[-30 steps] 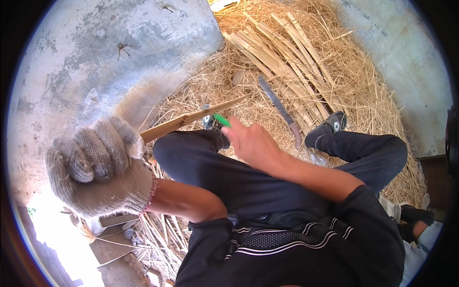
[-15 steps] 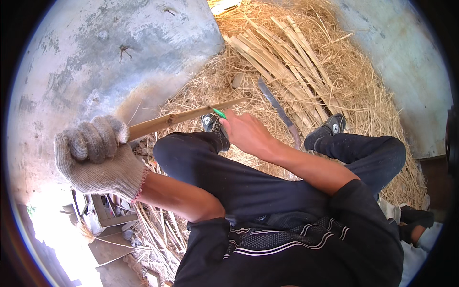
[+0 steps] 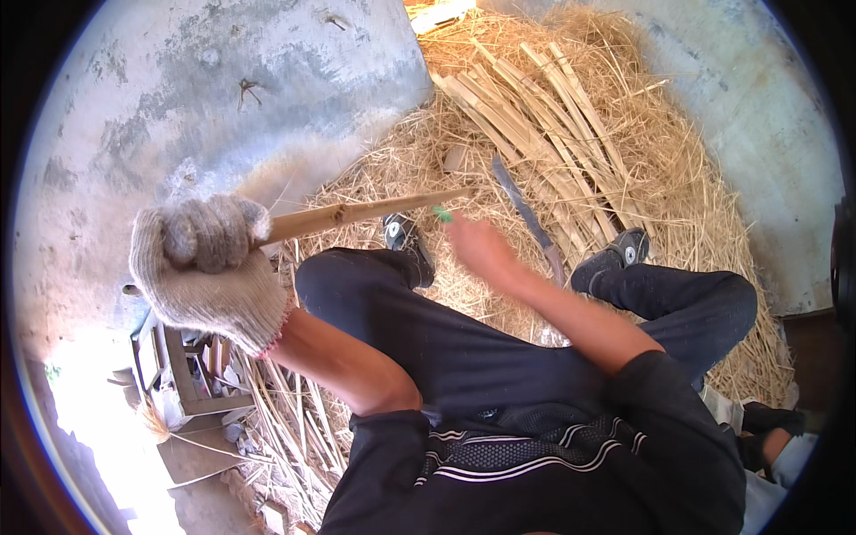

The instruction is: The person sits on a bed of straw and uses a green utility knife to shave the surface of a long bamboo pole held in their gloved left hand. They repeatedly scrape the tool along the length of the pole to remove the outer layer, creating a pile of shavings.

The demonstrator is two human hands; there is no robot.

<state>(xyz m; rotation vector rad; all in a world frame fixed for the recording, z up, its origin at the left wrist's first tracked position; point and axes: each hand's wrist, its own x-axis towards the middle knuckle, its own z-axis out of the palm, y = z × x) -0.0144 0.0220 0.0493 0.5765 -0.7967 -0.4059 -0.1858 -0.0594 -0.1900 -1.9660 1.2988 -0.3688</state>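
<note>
My left hand [image 3: 209, 267], in a grey knitted glove, is closed around the near end of a bamboo strip [image 3: 357, 212]. The strip reaches across to the right, above my left knee, with a darker node partway along. Bare and blurred by motion, my right hand [image 3: 486, 254] is closed with a small green object [image 3: 442, 214] sticking out at its fingers. That object lies just below the strip's far end; whether they touch, I cannot tell. Its kind is unclear, as the fist covers most of it. A large knife [image 3: 526, 209] with a dark blade rests on the straw beyond my right hand.
Split bamboo strips [image 3: 544, 134] lie in a pile on the straw [image 3: 687, 187]. My shoes [image 3: 615, 259] stand on the straw either side of the knife. A concrete wall [image 3: 223, 107] rises at left. A wooden frame [image 3: 192, 370] and thin sticks [image 3: 299, 428] lie lower left. Another person's arm [image 3: 776, 446] shows lower right.
My right hand has slid with the green object toward the strip's far end and sits slightly lower. The left hand, holding the strip, has shifted a little right and up. The whole view has shifted slightly.
</note>
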